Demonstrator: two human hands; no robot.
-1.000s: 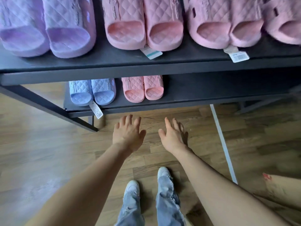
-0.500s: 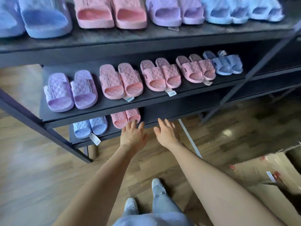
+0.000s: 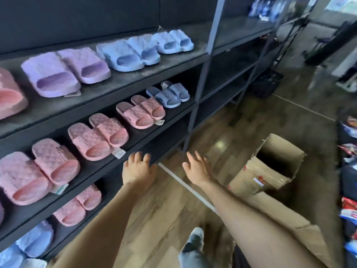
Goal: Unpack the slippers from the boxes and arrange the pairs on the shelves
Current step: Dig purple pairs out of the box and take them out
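On the left, dark shelves (image 3: 123, 82) run from near to far, lined with slippers in pairs. Along the top shelf sit one pink slipper (image 3: 9, 93) cut off by the frame edge, a lilac pair (image 3: 63, 72), then two light blue pairs (image 3: 127, 55) side by side towards the far end. The middle shelf carries three pink quilted pairs (image 3: 98, 138) in a row, some with paper tags at the toes, and a darker blue pair (image 3: 170, 93) beyond them. On the lowest shelf, near the frame's corner, a pale blue pair (image 3: 29, 242) lies next to another pink pair (image 3: 77, 206).

Just right of the lowest shelf's front edge the left hand (image 3: 138, 169) is stretched out palm down, fingers straight and a little spread, holding nothing. The right hand (image 3: 198, 169) is held beside it over the wooden floor (image 3: 164, 219), fingers likewise spread and holding nothing.

Further right an open cardboard box (image 3: 257, 178) stands on the floor, flaps up; its inside is dark and its contents cannot be made out. A second piece of cardboard (image 3: 286, 225) lies nearer, partly behind the right forearm. At the right edge lies a blurred heap of coloured packets (image 3: 347, 206).
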